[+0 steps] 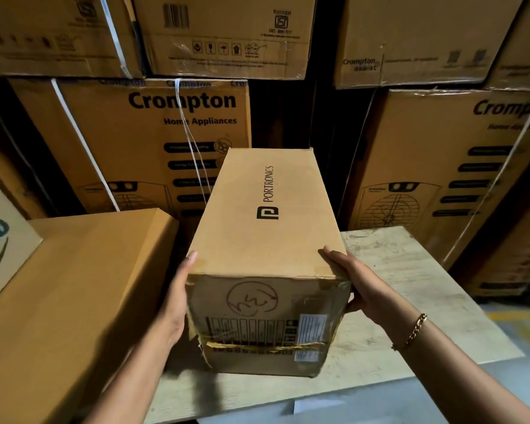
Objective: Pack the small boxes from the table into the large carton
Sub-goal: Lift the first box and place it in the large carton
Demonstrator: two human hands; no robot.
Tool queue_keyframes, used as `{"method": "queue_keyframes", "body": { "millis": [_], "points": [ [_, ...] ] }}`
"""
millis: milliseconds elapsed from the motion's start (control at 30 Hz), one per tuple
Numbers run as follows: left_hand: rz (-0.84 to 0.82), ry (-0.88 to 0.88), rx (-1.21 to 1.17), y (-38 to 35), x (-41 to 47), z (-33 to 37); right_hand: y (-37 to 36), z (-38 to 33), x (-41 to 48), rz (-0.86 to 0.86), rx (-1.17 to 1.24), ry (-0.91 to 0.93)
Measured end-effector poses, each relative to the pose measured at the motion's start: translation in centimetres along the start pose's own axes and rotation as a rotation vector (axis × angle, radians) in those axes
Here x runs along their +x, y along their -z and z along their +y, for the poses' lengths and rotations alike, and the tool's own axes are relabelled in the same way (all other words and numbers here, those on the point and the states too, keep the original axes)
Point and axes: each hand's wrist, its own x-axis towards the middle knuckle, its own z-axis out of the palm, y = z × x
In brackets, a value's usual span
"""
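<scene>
A long brown Portronics box (266,228) lies lengthwise on the pale wooden table (410,270), its taped, labelled end facing me. My left hand (175,301) presses flat against its left side near the front corner. My right hand (352,280) grips its right front corner, thumb on top; a gold bracelet sits on that wrist. A plain closed brown carton (74,286) stands right beside the box on the left, touching or nearly touching it. No open carton is in view.
Stacked Crompton cartons (153,139) with white straps form a wall behind the table, with more Crompton cartons at the right (459,179). A box with green lettering (0,240) sits at the far left. Grey floor (517,332) shows at the right.
</scene>
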Motion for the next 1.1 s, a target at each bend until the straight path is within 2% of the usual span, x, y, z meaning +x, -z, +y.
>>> {"method": "queue_keyframes", "body": {
  "millis": [200, 333, 467, 533, 633, 833, 1000, 1100],
  "points": [
    [-0.113, -0.125, 0.102, -3.3, -1.0, 2.5, 3.2, 1.5, 0.0, 0.058, 0.172, -0.039],
    [-0.199, -0.327, 0.365, -8.0, -2.2, 5.0, 7.0, 3.7, 0.8, 0.118, 0.306, -0.062],
    [-0.280, -0.488, 0.745, -14.8, -3.4, 5.7, 11.6, 5.3, 1.5, 0.214, 0.168, -0.082],
    [-0.309, -0.624, 0.941, -18.6, -3.6, 4.9, 14.1, 6.8, 2.0, 0.267, 0.082, -0.112],
    [-0.390, -0.776, 1.098, -23.0, -3.3, 3.2, 17.8, 9.8, 2.4, 0.252, 0.046, -0.178],
    [-0.361, -0.655, 1.286, -27.7, -2.4, -2.6, 22.1, 14.8, 3.4, 0.061, 0.096, -0.279],
    [-0.478, -0.640, 1.539, -33.8, -4.2, -7.4, 24.5, 13.7, 4.1, -0.157, 0.222, -0.195],
    [-0.515, -0.628, 1.647, -35.0, -4.5, -9.5, 25.7, 12.2, 4.3, -0.154, 0.165, -0.136]
  ]
}}
